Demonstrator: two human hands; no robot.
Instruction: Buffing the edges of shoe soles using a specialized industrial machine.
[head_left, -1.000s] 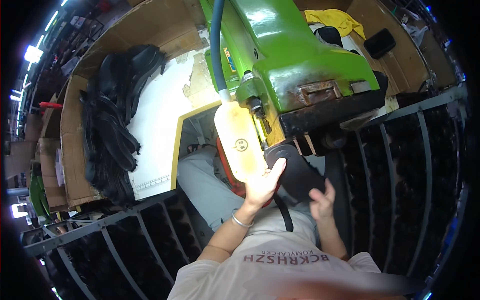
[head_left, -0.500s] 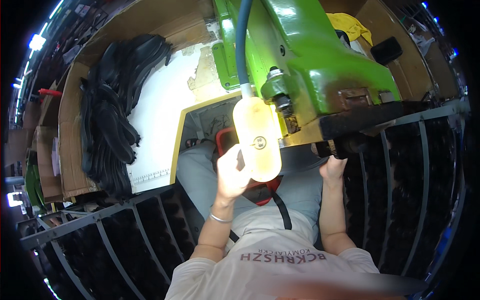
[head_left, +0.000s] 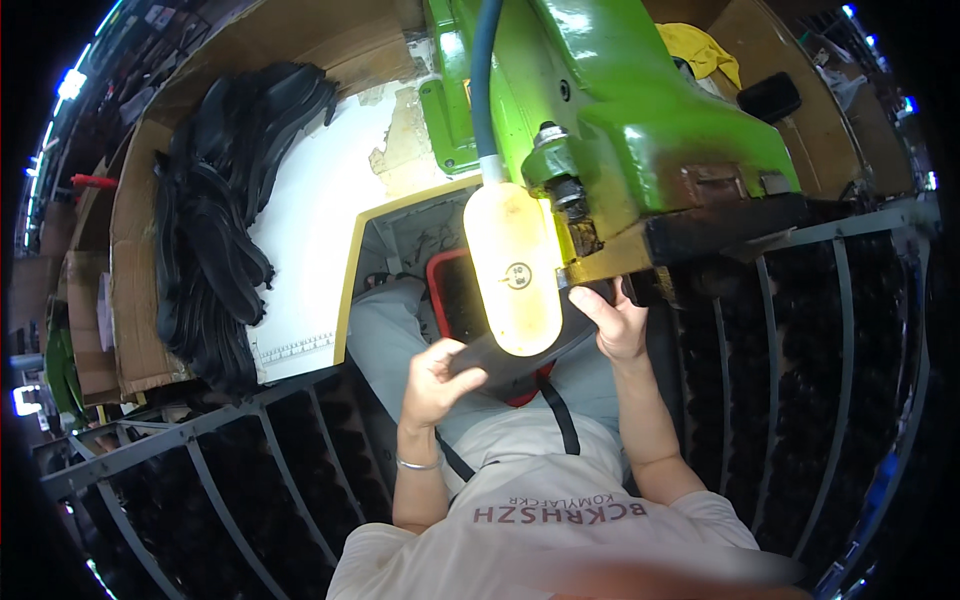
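Note:
My left hand grips the near end of a flat black shoe sole. My right hand holds its far end up under the head of a green machine. A lit, yellowish oval lamp hangs on a blue hose in front of the sole and hides its middle. The sole's far tip sits at the dark plate under the machine head.
A pile of black soles lies on the white bench to my left. A red bin stands below by my knees. Black racks filled with dark pieces surround me left and right. Cardboard walls line the bench.
My left hand dropped from the lamp to the sole's near end. My right hand rose to the machine's plate. The view shifted, so the machine head now sits more to the right.

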